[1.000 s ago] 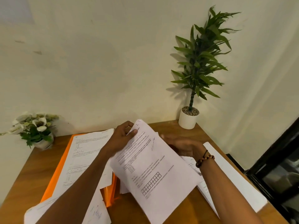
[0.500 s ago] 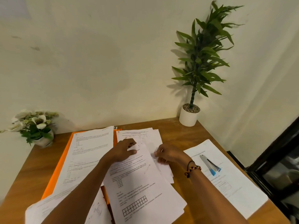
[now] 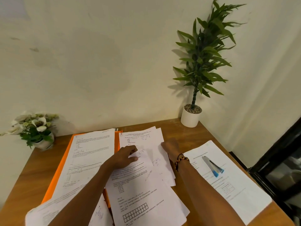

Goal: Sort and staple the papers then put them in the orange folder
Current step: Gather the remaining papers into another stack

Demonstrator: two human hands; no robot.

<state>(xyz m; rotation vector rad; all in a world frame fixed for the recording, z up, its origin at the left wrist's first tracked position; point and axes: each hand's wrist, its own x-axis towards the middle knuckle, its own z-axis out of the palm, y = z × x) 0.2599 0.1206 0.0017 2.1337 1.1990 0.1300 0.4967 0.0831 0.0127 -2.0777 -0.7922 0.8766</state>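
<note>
From the head view, we judge that we are in the sorting stage. The papers lie in separate groups on the wooden surface (image 3: pixel 187 132): a loose middle pile (image 3: pixel 146 185) in front of us, one sheet (image 3: pixel 91 157) lying on the orange folder (image 3: pixel 62 162) at the left, more sheets (image 3: pixel 48 212) at the near left edge, and a printed sheet (image 3: pixel 231 181) at the right. The stapler (image 3: pixel 212 167) rests on that right sheet, untouched by either hand. We see no staple in any bundle, though the print is too small to be sure. The folder lies flat under its sheet, and we cannot tell whether it is open. So stapling and filing both seem left to do.

Our left hand (image 3: pixel 124 156) rests on the middle pile, its fingers loosely curled and its thumb (image 3: pixel 133 159) beside the raised corner of the top sheet (image 3: pixel 141 190), apparently pinching it. Our right hand (image 3: pixel 170 146), with a beaded bracelet (image 3: pixel 180 160) at the wrist, lies on the far right edge of the same pile. Its fingers are turned away from us, so we cannot tell whether they are flat or curled round a sheet.

A leafy potted plant (image 3: pixel 202 62) stands in the far right corner and a small flower pot (image 3: pixel 35 128) at the far left.
</note>
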